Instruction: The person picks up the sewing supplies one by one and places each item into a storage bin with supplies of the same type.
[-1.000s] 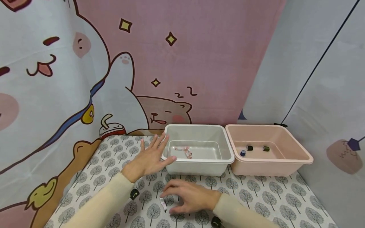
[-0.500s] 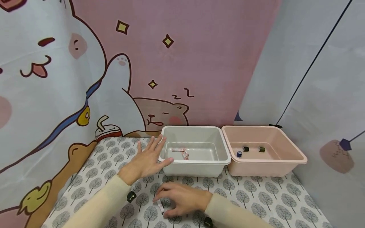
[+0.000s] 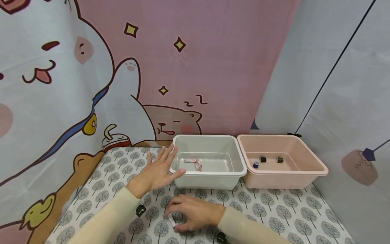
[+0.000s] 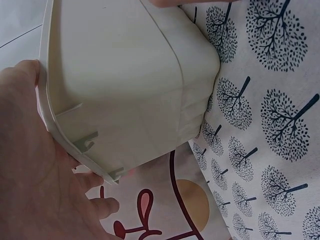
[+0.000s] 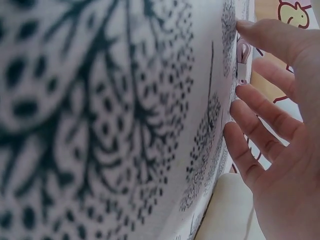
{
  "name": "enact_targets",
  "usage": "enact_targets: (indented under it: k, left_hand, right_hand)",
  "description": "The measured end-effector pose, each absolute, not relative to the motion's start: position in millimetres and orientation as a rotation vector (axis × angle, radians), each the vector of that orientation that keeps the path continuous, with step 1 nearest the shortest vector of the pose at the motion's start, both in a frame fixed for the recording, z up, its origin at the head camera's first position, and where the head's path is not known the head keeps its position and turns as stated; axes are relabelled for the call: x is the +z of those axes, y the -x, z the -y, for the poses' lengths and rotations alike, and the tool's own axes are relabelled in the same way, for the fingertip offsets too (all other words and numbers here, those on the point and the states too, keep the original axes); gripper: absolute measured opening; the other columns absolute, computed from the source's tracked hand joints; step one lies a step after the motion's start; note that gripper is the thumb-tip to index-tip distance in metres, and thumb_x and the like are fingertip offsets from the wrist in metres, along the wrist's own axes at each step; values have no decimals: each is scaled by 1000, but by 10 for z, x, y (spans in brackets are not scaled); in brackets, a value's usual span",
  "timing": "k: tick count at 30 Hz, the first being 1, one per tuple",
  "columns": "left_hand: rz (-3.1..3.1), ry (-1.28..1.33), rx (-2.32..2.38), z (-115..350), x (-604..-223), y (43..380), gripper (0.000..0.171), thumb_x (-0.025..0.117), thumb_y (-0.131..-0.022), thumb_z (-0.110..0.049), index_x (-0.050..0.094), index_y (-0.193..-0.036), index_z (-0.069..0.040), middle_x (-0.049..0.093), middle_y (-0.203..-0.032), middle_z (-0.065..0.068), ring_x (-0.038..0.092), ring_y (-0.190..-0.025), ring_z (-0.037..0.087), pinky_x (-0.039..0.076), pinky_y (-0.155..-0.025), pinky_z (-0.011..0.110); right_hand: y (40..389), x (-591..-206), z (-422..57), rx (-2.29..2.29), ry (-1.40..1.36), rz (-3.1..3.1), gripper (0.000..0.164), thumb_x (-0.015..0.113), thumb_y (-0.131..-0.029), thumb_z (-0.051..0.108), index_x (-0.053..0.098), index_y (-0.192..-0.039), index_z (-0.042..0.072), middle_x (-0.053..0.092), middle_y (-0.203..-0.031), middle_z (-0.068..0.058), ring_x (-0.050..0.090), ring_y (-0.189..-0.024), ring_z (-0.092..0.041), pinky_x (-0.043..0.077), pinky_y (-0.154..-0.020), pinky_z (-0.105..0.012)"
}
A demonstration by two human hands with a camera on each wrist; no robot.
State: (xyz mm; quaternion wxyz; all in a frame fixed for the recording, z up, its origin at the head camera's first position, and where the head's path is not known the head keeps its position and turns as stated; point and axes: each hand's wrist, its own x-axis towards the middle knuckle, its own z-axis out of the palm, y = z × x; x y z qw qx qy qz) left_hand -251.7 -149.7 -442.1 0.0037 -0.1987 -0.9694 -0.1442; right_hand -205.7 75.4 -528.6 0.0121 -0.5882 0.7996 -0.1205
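Observation:
My right hand (image 3: 195,213) is low over the table, thumb and fingers spread around a small pale pink-and-white looped bundle (image 3: 171,221), perhaps a folded cable. In the right wrist view, the bundle (image 5: 242,62) lies on the cloth between thumb and fingers, and no firm pinch shows. My left hand (image 3: 155,173) is at the near left corner of the white bin (image 3: 210,179), its fingers straight and spread. In the left wrist view, the left hand (image 4: 45,165) rests along that bin's rim (image 4: 47,100). Inside the white bin are pink-and-white strips (image 3: 197,164).
A peach bin (image 3: 286,181) stands right beside the white one, holding a blue spool (image 3: 255,164), a black spool (image 3: 262,159) and a green spool (image 3: 279,160). Tree-print cloth (image 3: 268,217) covers the table. Behind hangs a cartoon backdrop (image 3: 219,67).
My right hand has shifted slightly left and down, bringing thumb and fingers around the small bundle. Between the last two frames it barely moves. The left hand stays at the white bin.

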Motion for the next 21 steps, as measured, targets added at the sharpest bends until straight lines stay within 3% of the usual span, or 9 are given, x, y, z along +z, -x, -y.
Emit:
enact_targets:
  k: [11, 21]
  left_hand:
    - [3039, 625, -460, 1492, -4419, 2526, 107, 40, -111, -87, 8, -189, -22, 4, -200, 5, 3, -185, 41, -9, -138, 88]
    - [3046, 622, -457, 1486, -4408, 2519, 105, 42, -112, -86, 5, -189, -24, 4, -200, 6, 3, -185, 40, -8, -138, 88]
  right_hand:
    - [2086, -5303, -737, -412, 1841, -2478, 35, 84, -109, 46, 82, -141, 34, 73, -147, 12, 68, -139, -2, 53, -123, -20]
    - [2079, -5310, -741, -404, 1830, -2474, 33, 81, -110, 49, 82, -140, 34, 73, -147, 12, 68, -139, -2, 53, -125, -21]
